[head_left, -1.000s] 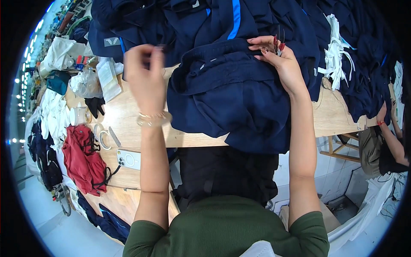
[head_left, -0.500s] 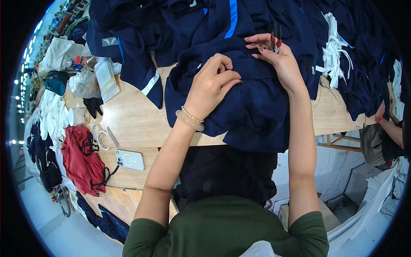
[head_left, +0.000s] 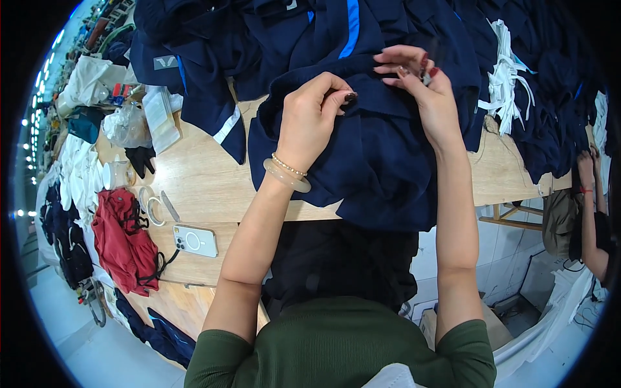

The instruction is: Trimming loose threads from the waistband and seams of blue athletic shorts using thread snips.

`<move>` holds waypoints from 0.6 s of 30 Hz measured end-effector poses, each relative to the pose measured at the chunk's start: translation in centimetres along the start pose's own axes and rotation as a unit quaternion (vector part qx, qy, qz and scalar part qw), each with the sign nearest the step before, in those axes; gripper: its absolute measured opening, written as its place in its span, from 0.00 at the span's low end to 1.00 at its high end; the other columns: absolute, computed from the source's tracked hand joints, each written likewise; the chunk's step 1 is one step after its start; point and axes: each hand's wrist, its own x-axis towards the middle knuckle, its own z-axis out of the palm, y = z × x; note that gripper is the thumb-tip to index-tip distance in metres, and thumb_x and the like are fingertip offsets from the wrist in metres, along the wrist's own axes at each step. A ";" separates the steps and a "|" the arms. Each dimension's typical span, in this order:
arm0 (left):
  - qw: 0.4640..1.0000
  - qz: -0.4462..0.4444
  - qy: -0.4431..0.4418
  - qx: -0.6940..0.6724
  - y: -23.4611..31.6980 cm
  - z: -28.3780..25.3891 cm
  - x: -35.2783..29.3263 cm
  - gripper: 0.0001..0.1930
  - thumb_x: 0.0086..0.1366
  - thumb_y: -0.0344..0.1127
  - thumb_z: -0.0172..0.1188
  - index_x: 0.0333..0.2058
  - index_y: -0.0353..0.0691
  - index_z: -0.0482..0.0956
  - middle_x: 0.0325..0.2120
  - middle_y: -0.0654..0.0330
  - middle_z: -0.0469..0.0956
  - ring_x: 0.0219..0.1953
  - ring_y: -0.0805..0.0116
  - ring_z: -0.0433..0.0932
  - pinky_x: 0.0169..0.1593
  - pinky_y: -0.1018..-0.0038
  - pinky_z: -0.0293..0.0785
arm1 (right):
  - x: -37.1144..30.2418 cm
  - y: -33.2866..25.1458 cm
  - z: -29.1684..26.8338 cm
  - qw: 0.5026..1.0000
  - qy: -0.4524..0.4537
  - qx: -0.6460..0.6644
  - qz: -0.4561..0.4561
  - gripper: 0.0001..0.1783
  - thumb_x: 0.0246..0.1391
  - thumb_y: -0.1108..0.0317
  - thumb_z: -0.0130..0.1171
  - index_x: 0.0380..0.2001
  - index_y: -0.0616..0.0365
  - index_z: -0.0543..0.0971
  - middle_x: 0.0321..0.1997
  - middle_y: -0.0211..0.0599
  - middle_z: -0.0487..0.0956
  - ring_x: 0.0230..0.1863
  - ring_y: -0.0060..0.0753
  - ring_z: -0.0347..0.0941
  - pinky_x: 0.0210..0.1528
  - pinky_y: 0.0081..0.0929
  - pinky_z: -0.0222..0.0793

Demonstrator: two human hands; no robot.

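A: ok so where's the navy garment [head_left: 388, 161] sitting?

B: Bunched at the near edge of the wooden table [head_left: 194, 178], draping over it a bit, mostly between the person's forearms. Left hand [head_left: 312, 116] is over its left part, right hand [head_left: 430, 107] at its upper right.

A: Are they gripping it?

B: Left has thumb and fingertips pinched together; can't tell if there's anything in the pinch. Right's fingers are loosely curled around a small metal tool [head_left: 426, 79], kinda blurry.

A: And around that?

B: More navy clothing [head_left: 414, 29] heaped behind, a bundle of white strips [head_left: 506, 81] off right, white phone [head_left: 196, 241] way over left.
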 end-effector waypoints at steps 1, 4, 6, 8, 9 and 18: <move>1.000 -0.004 -0.002 -0.003 -0.1 -0.1 0.0 0.04 0.67 0.23 0.56 0.34 0.30 0.79 0.30 0.59 0.83 0.30 0.76 0.81 0.35 0.82 0.77 | -0.4 -0.4 0.3 0.998 0.017 0.023 -0.052 0.14 0.65 0.72 0.49 0.52 0.60 0.75 0.44 0.32 0.80 0.43 0.22 0.76 0.44 0.18 0.69; 1.000 -0.014 -0.003 -0.010 0.0 -0.4 0.0 0.05 0.68 0.23 0.55 0.35 0.30 0.79 0.30 0.59 0.83 0.30 0.76 0.81 0.36 0.81 0.77 | -2.2 -3.1 -0.2 0.999 0.010 0.037 -0.009 0.14 0.68 0.67 0.50 0.53 0.59 0.70 0.36 0.27 0.75 0.34 0.15 0.68 0.35 0.14 0.62; 1.000 -0.018 -0.004 -0.016 0.1 -0.4 0.1 0.05 0.68 0.23 0.55 0.35 0.30 0.79 0.30 0.59 0.83 0.30 0.76 0.81 0.36 0.81 0.77 | -2.7 -4.6 0.2 0.999 0.033 -0.031 0.020 0.14 0.68 0.63 0.51 0.52 0.57 0.68 0.32 0.23 0.69 0.29 0.11 0.59 0.30 0.12 0.53; 1.000 -0.021 -0.005 -0.017 0.1 -0.6 0.1 0.04 0.68 0.23 0.54 0.35 0.30 0.78 0.30 0.58 0.83 0.30 0.75 0.81 0.36 0.81 0.77 | -2.9 -4.8 -0.6 0.993 -0.027 -0.088 0.071 0.14 0.68 0.61 0.52 0.50 0.57 0.68 0.33 0.24 0.71 0.31 0.14 0.63 0.32 0.15 0.58; 1.000 -0.021 -0.003 -0.018 0.1 -0.6 0.1 0.04 0.68 0.23 0.54 0.35 0.30 0.78 0.30 0.58 0.83 0.30 0.75 0.81 0.36 0.81 0.77 | -3.0 -5.3 0.2 0.981 0.013 -0.188 0.054 0.13 0.64 0.62 0.58 0.44 0.59 0.71 0.33 0.27 0.73 0.33 0.20 0.67 0.36 0.20 0.63; 0.999 0.020 0.012 -0.030 0.1 -0.2 0.3 0.03 0.67 0.22 0.54 0.34 0.31 0.76 0.29 0.61 0.81 0.26 0.77 0.76 0.33 0.82 0.74 | -2.9 -4.9 0.6 0.894 -0.011 -0.440 -0.081 0.09 0.51 0.69 0.65 0.31 0.62 0.77 0.30 0.33 0.76 0.34 0.35 0.71 0.36 0.27 0.66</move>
